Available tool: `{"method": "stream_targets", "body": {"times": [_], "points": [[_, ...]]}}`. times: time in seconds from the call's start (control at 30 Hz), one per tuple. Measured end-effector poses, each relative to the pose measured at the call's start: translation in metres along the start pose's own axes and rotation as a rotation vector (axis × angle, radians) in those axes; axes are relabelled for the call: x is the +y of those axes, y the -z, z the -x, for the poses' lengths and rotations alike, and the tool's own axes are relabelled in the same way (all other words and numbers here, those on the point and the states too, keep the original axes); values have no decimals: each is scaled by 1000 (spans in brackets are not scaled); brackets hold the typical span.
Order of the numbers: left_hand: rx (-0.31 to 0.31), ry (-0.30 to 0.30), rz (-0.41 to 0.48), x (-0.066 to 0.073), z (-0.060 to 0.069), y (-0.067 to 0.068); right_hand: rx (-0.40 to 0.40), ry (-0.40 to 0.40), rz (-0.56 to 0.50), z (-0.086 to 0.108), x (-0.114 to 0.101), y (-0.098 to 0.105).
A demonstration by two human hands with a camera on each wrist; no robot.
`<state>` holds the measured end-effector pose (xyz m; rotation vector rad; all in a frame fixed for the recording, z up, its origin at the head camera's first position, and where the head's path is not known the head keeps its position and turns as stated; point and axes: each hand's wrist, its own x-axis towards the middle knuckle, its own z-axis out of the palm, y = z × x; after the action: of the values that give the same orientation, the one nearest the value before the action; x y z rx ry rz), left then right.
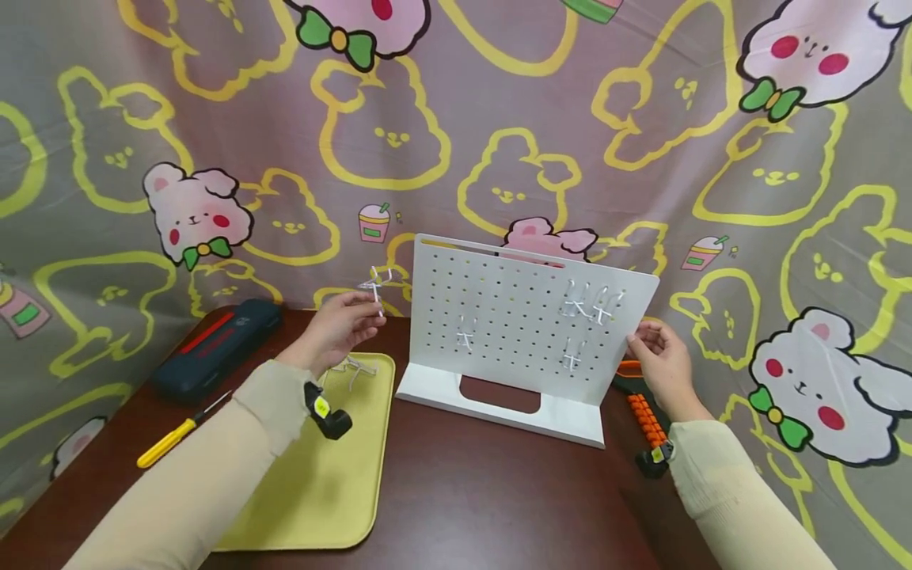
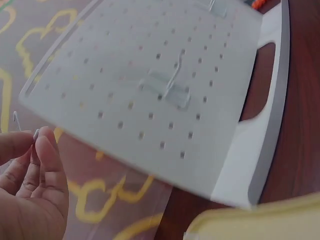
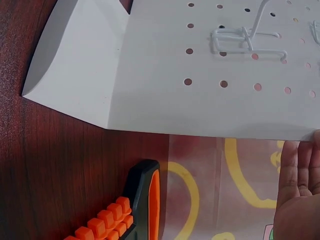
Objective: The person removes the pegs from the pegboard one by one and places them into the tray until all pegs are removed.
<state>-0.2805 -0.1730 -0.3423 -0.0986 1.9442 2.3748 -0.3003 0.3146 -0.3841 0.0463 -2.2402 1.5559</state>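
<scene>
Your left grip (image 1: 336, 328) pinches a white wire hook (image 1: 375, 290); your right grip (image 1: 666, 366) holds a white perforated board (image 1: 514, 336) (by its edge).

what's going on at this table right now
A person's left hand pinches a white wire hook, held up just off the left side of the white pegboard. The right hand holds the board's right edge. Four mounted hooks are on the board, and more white wire pieces lie in the yellow tray.
</scene>
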Motion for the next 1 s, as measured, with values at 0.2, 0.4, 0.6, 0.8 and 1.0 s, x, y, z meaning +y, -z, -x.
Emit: {"method": "stream_targets", "body": {"times": [0.2,0.4,0.6,0.8,1.0], "points": [[30,-34,-79,-7,14,36,11,-8,11,3,4,1],[78,-41,-300,-20,30,76,5,2,14,2,3,0],[147,5,-532,-35,48,116,-8,-2,21,1,1,0],[170,61,-631,-52,57,137,5,5,25,0,-2,2],[161,136,-628,-69,58,145,-5,-4,52,2,0,1]]}}
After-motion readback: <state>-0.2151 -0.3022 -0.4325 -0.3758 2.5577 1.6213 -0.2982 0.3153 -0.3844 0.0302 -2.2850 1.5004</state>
